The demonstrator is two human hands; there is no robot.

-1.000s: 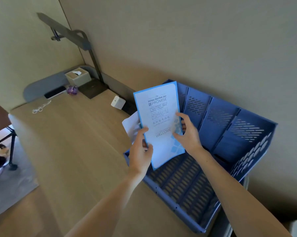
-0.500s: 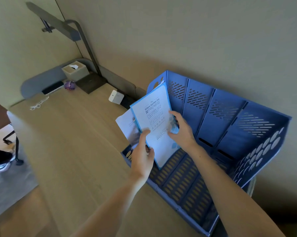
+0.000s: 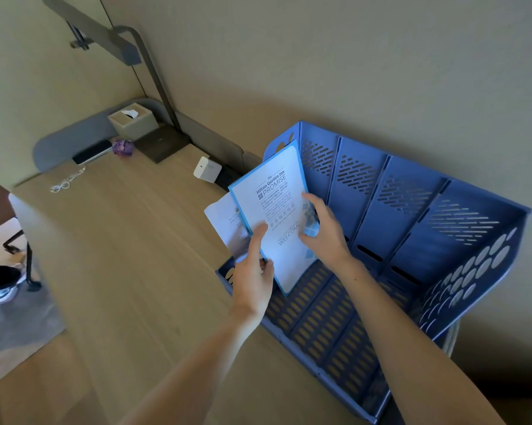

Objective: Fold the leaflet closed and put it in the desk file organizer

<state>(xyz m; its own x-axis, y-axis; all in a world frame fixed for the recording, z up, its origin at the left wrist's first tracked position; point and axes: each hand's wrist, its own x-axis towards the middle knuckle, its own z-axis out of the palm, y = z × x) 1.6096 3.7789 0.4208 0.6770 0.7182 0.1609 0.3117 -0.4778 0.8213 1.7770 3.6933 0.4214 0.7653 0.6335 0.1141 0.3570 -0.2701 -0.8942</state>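
- Upper left of the frame: a tissue box (image 3: 133,121), a purple object (image 3: 122,146) and a grey lamp base (image 3: 162,143) sit at the far edge of the wooden table (image 3: 111,256); a white charger cube (image 3: 207,172) lies nearer centre.
- Centre: the left hand (image 3: 254,279) has its fingers (image 3: 256,240) closed on the lower left edge of the leaflet (image 3: 281,210), thumb on the cover.
- The leaflet, blue-bordered and tilted upright, stands in the leftmost slot, white inner pages fanning out left.
- The right hand (image 3: 327,233) grips its right edge, fingers curled.
- Right: the blue desk file organizer (image 3: 412,228) lies against the wall.
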